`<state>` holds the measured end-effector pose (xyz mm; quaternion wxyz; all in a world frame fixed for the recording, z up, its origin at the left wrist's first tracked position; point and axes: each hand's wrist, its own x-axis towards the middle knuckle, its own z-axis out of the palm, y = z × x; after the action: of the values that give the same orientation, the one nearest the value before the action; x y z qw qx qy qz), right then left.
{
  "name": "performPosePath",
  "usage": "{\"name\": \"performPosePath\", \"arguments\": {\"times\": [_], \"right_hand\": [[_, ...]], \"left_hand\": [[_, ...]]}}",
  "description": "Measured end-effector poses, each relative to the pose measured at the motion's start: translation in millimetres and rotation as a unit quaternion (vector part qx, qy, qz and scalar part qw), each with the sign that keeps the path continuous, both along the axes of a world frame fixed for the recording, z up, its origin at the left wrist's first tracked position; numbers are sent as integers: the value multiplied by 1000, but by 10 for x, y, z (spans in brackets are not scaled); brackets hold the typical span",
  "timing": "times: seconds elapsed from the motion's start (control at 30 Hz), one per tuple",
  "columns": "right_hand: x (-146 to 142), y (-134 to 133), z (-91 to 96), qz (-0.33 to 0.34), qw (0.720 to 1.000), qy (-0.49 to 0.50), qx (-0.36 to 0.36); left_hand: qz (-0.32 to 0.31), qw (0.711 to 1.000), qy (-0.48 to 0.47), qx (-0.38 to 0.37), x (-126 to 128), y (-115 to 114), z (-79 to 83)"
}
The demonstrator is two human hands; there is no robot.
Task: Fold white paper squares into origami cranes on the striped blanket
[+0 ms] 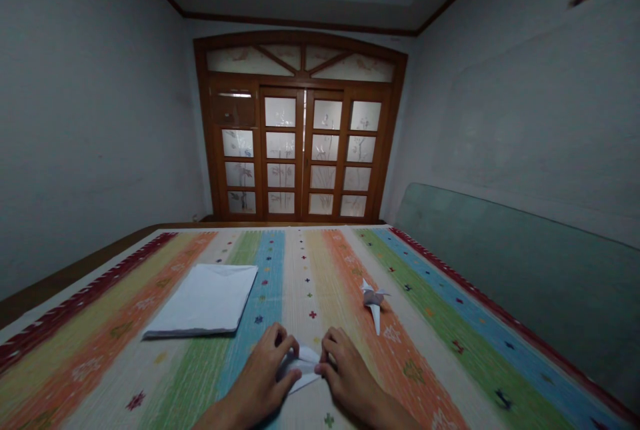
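Between my two hands, near the front of the table, is a folded piece of white paper (304, 371). My left hand (273, 370) pinches its left part between thumb and curled fingers. At the paper's right edge, my right hand (345, 369) closes thumb and fingertips on it. Parts of the folds are hidden behind the fingers. Beyond my right hand lies a small folded-paper figure (373, 300), white with a greyish middle and pointed ends. Off to the left rests a stack of white paper sheets (203, 300).
A striped, multicoloured cloth (313, 283) covers the table, with its wooden edge (100, 260) showing at left. A pale green panel (490, 257) stands along the right side. Past the far end are wooden doors (303, 150) with glass panes.
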<state>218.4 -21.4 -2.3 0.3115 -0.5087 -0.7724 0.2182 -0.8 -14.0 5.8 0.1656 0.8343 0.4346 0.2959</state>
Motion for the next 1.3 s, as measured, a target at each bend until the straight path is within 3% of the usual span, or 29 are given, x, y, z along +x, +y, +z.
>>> {"name": "performPosePath", "arguments": {"times": [0.33,0.63,0.97,1.2,1.3], "right_hand": [[-5,32,14,-8,1000,21,0],[8,71,-50,10,995,95,-13],[47,68,-57,58,989,80,107],[124,120,-131,83,975,-5,205],[130,155,-146,80,972,-44,217]], "left_hand": [[-9,1000,-5,1,-14,6,-93],[-21,1000,14,18,-6,22,-49],[-54,970,-25,234,-61,72,-103],[-69,963,6,261,-125,111,-36],[-73,976,21,203,-116,78,21]]}}
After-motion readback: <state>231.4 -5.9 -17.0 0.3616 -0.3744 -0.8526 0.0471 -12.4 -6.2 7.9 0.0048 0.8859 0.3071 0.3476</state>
